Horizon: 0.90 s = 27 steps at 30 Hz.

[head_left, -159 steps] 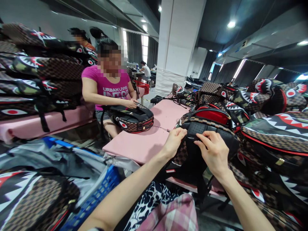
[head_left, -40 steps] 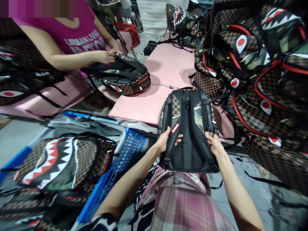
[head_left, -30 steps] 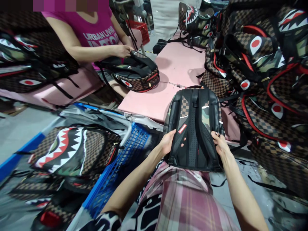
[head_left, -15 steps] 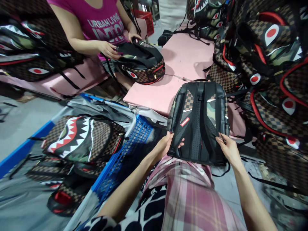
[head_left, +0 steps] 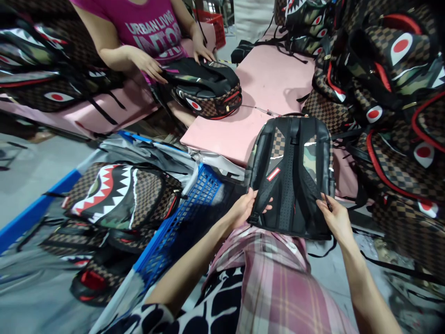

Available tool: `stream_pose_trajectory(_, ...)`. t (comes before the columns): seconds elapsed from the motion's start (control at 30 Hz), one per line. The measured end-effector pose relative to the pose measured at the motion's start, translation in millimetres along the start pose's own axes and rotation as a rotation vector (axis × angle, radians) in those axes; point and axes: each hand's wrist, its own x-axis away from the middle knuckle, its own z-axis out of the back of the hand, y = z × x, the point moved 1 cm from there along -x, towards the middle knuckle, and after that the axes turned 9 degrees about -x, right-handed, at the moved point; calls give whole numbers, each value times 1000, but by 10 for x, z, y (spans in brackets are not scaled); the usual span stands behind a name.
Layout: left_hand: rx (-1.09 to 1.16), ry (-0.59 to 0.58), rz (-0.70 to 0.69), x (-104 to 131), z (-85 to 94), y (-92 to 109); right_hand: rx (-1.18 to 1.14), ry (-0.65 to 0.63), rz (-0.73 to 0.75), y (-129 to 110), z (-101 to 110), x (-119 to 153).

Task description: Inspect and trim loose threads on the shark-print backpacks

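Note:
A black backpack [head_left: 292,171] with checkered and camouflage panels lies back-side up, its lower end on my plaid-covered lap and its top against the pink table [head_left: 236,132]. My left hand [head_left: 247,208] grips its lower left corner by the strap. My right hand [head_left: 333,218] holds the lower right edge, fingers pinched on the right strap.
Across the table a person in a magenta shirt [head_left: 153,28] handles another backpack [head_left: 205,93]. Shark-mouth backpacks are heaped at right [head_left: 392,97] and far left. A blue crate [head_left: 174,222] at my left holds a shark-mouth backpack [head_left: 118,195]. Grey floor lies lower left.
Since five seconds ago the backpack has come down from the table's edge onto my lap, back side up. In the last second my hands barely shifted along its bottom edge; the view drifted.

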Motion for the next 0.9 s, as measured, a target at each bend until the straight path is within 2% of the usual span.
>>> stream_pose_trajectory(0.13,-14,-20,33,-30,3,24,-45,-87,-47,58,89,128)
stream_pose_trajectory(0.23,-146,36,-14,-12,-34,189,-281,-149,-220,-49,119,248)
stream_pose_trajectory(0.33,-268,39,-161,-39,-65,643,-625,-103,-339,-332,119,275)
stream_pose_trajectory(0.37,-284,40,-229,-77,-77,832,-702,-87,-333,-439,122,254)
stream_pose_trajectory(0.4,-278,92,-329,-126,-89,1017,-761,-84,-316,-539,127,224)
stream_pose_trajectory(0.47,-277,118,-396,-240,-135,1292,-840,-89,-277,-692,145,162)
stream_pose_trajectory(0.5,-284,123,-397,-290,-162,1368,-867,-98,-265,-738,154,139)
stream_pose_trajectory(0.57,-305,117,-362,-358,-205,1399,-903,-116,-257,-770,167,119)
stream_pose_trajectory(0.7,-312,160,-329,-363,-220,1289,-906,-149,-274,-722,182,159)
stream_pose_trajectory(0.8,-388,210,-349,-413,-224,1302,-879,-91,-278,-693,204,132)
stream_pose_trajectory(0.9,-504,311,-465,-684,-196,1352,-816,11,-214,-651,204,-119)
